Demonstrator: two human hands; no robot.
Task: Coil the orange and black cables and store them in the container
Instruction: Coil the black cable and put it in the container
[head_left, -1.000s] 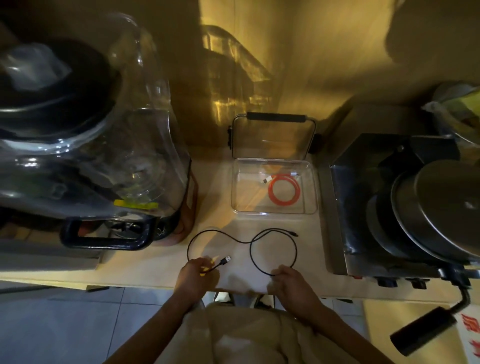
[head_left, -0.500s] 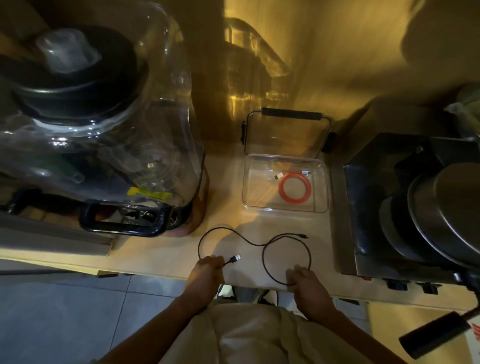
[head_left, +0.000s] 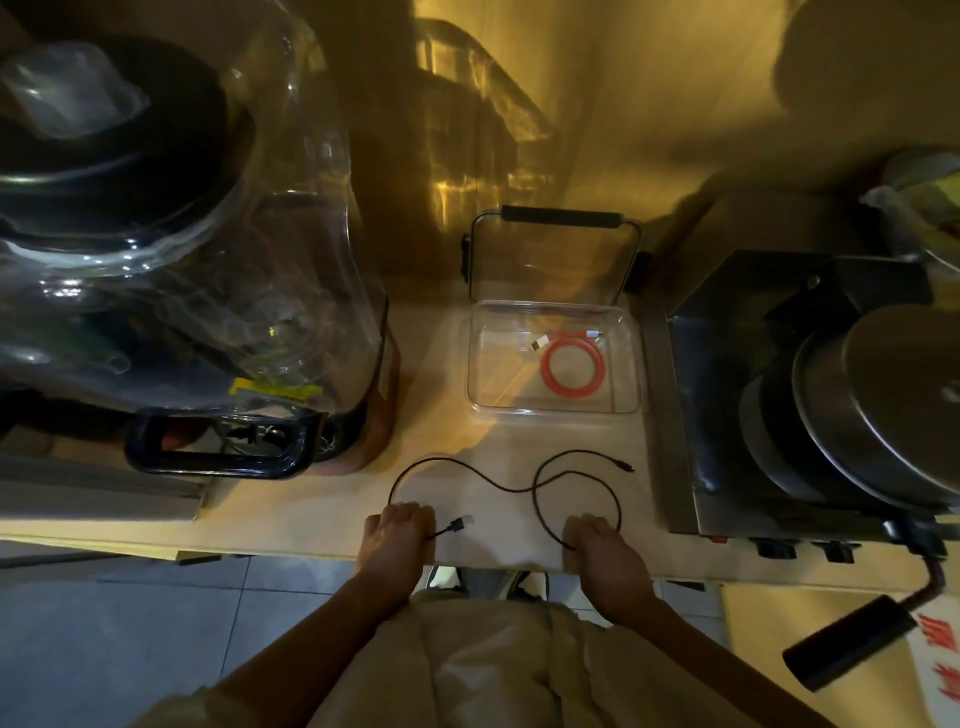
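The orange cable (head_left: 573, 368) lies coiled inside the clear plastic container (head_left: 631, 364) at the back of the counter. The black cable (head_left: 498, 486) sprawls uncoiled on the counter in front of it, with one loop on the right. My left hand (head_left: 397, 535) is closed on the cable near its USB plug (head_left: 457, 524), which sticks out to the right. My right hand (head_left: 597, 545) pinches the near edge of the loop. The cable's other plug (head_left: 623, 466) rests free near the metal appliance.
The container's lid (head_left: 553, 260) leans upright against the wall behind it. A big clear blender jar with a black handle (head_left: 218, 452) crowds the left. A steel appliance with a pot (head_left: 831, 395) fills the right. The counter edge runs just under my hands.
My hands and the black cable hold nearly the same pose. The camera view has shifted slightly, and the yellow bit seen near my left hand a second ago no longer shows.
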